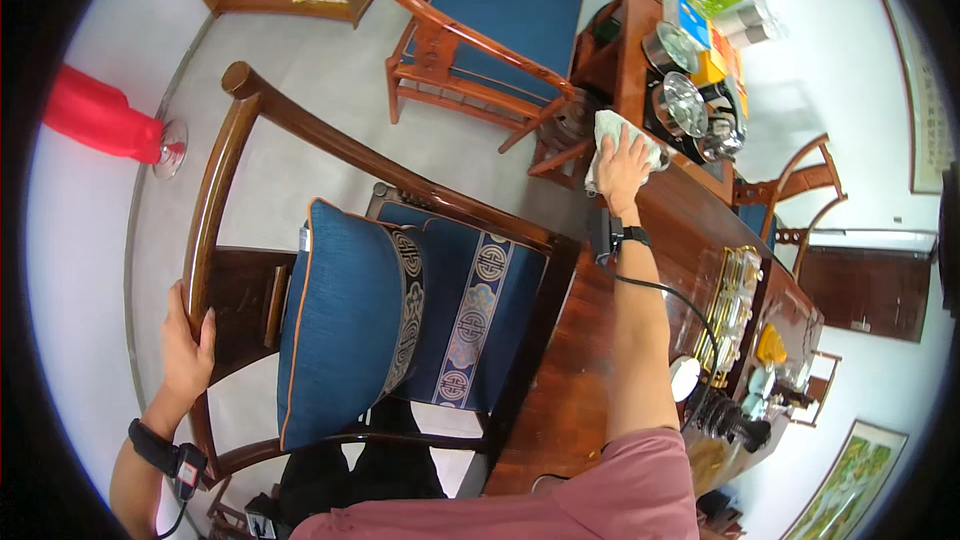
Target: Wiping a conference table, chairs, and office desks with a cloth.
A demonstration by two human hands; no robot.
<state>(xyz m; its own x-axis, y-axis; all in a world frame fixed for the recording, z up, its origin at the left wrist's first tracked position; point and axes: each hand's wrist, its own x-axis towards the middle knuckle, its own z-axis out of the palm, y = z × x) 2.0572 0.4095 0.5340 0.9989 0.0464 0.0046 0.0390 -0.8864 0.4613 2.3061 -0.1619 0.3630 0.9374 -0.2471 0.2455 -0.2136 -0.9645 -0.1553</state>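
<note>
My left hand [187, 349] grips the curved top rail of a dark wooden armchair [217, 157] at the left. A blue cushion [345, 322] with a patterned band leans against its back, above a blue seat pad [517, 315]. My right hand [624, 165] lies on a pale cloth [606, 136] at the far end of a reddish-brown wooden table [675, 202], its arm stretched over the tabletop. The palm and the underside of the cloth are hidden.
A second armchair with a blue seat [502, 22] stands beyond. Steel pots [671, 49] and a kettle [724, 135] are beside the table's far end. A clear tray with gold-coloured items [727, 307] lies on the table. A red-covered object [105, 116] stands at the left wall.
</note>
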